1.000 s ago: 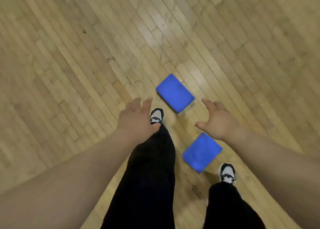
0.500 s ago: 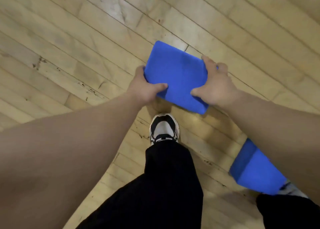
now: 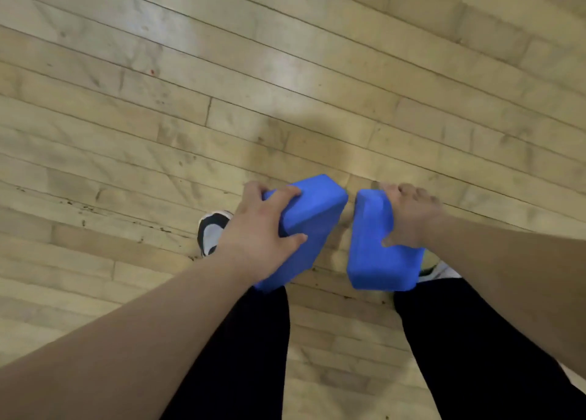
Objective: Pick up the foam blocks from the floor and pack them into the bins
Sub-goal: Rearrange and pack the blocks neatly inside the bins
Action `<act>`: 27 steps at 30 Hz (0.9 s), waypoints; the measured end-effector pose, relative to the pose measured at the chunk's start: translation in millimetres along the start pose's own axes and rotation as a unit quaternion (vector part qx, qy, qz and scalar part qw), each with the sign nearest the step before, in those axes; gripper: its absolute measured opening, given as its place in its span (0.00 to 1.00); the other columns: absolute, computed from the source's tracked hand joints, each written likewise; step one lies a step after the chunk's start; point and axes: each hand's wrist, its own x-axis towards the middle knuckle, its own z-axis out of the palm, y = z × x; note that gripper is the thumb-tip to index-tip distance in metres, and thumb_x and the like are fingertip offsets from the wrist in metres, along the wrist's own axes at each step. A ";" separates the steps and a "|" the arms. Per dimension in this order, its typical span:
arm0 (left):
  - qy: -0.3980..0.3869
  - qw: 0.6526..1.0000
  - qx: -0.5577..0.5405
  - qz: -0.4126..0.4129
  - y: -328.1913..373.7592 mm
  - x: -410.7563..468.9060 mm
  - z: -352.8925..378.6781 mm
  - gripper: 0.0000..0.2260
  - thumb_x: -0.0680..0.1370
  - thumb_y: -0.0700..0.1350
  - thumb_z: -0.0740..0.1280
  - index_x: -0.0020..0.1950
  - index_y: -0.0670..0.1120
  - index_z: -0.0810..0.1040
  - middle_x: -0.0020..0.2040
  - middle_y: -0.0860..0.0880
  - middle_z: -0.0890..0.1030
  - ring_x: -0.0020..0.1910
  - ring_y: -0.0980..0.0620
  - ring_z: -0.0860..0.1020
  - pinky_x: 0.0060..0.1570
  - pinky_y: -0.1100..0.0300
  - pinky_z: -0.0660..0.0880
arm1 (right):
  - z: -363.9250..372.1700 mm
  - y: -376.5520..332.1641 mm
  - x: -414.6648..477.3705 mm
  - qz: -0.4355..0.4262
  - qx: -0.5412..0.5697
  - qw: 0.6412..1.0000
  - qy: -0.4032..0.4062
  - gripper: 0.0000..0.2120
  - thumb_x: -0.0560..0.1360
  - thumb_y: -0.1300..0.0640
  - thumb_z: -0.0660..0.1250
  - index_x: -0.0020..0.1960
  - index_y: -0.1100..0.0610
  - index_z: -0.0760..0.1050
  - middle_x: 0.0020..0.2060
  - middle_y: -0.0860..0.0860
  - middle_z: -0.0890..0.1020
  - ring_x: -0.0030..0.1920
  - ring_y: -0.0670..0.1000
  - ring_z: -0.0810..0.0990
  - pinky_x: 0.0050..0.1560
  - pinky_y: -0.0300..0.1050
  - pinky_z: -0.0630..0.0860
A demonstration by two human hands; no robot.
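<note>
Two blue foam blocks are off the wooden floor, one in each hand. My left hand (image 3: pixel 261 229) grips the left foam block (image 3: pixel 312 216) from its left side, fingers over the top edge and thumb on its near face. My right hand (image 3: pixel 409 216) grips the right foam block (image 3: pixel 374 257) from its right side, fingers curled over the far end. The blocks tilt towards each other with a narrow gap between them. No bin is in view.
Pale wooden floorboards (image 3: pixel 222 102) fill the view. My legs in black trousers stand below the blocks, a black-and-white shoe (image 3: pixel 211 230) under the left hand and another shoe (image 3: pixel 436 272) partly hidden by the right block.
Half a second ago both hands held one block on the floor. Now the left hand holds it alone, lifted, and the right hand has taken up the second block.
</note>
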 end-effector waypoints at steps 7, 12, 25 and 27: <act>0.021 0.998 -0.016 -0.059 49.9 48.6 88.0 0.27 0.71 0.48 0.74 0.69 0.57 0.71 0.61 0.50 0.68 0.55 0.48 0.76 0.50 0.58 0.74 | 24.0 54.7 48.7 -0.121 -0.001 0.992 0.026 0.64 0.57 0.31 0.79 0.81 0.41 0.44 0.72 0.52 0.68 0.69 0.61 0.69 0.62 0.58 0.74; 0.003 0.994 0.071 -0.088 89.1 11.0 78.4 0.27 0.72 0.55 0.77 0.68 0.62 0.69 0.62 0.56 0.67 0.48 0.63 0.72 0.39 0.66 0.68 | 24.2 86.2 23.2 -0.108 0.105 0.988 0.031 0.57 0.59 0.26 0.74 0.80 0.41 0.51 0.71 0.50 0.74 0.69 0.62 0.70 0.64 0.56 0.70; -0.121 0.932 0.248 0.236 646.7 -162.7 184.8 0.30 0.71 0.55 0.76 0.69 0.62 0.68 0.63 0.58 0.66 0.55 0.57 0.75 0.52 0.58 0.74 | 87.0 458.5 -407.6 0.255 0.676 0.668 0.177 0.45 0.72 0.41 0.67 0.79 0.33 0.41 0.72 0.53 0.68 0.64 0.59 0.75 0.60 0.58 0.77; -0.157 0.893 0.273 0.322 740.4 -222.8 205.3 0.31 0.70 0.54 0.77 0.70 0.62 0.69 0.64 0.57 0.67 0.55 0.60 0.74 0.53 0.60 0.72 | 100.7 508.3 -496.2 0.323 0.692 0.607 0.221 0.45 0.70 0.39 0.65 0.79 0.32 0.41 0.69 0.53 0.71 0.65 0.60 0.73 0.63 0.60 0.74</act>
